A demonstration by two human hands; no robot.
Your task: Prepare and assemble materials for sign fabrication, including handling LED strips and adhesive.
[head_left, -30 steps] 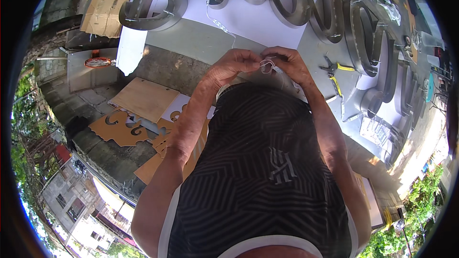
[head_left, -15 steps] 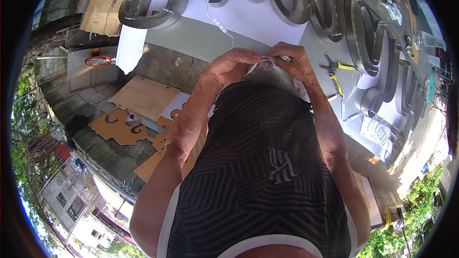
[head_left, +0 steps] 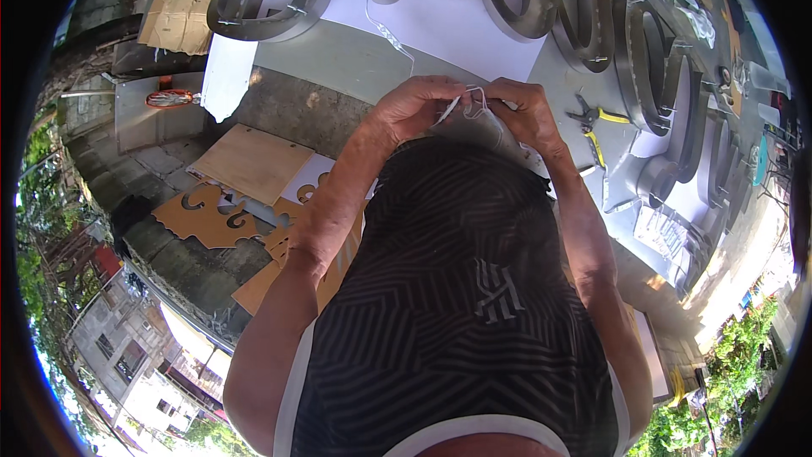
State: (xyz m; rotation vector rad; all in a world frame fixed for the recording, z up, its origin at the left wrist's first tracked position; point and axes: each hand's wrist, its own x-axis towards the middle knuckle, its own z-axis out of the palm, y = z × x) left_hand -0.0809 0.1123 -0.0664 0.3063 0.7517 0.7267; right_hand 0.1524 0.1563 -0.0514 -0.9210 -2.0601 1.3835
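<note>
My left hand (head_left: pixel 416 107) and my right hand (head_left: pixel 524 112) are close together at the table's near edge, just beyond my shirt. Both have their fingers pinched on thin white wire (head_left: pixel 475 110), which loops in the gap between them. A small white strip-like piece (head_left: pixel 448 110) sticks out at the left fingertips. What lies inside the right fingers is hidden. Beyond my hands, a string of small clear modules on white wire (head_left: pixel 385 31) trails over the table. Pliers with yellow handles (head_left: pixel 589 123) lie right of my right hand.
Several curved metal channel letters (head_left: pixel 529 28) stand on white sheets (head_left: pixel 474 46) across the grey table (head_left: pixel 338 59). Small white pieces (head_left: pixel 664 233) lie at the right. Lower left are a plywood panel (head_left: pixel 254 165) and brown cut-out sheets (head_left: pixel 199 220). A cardboard box (head_left: pixel 182 8) stands far left.
My right fingers have curled further over, and the white end that showed there is now hidden. The wire loop has changed shape, and the piece at my left fingertips stands more upright.
</note>
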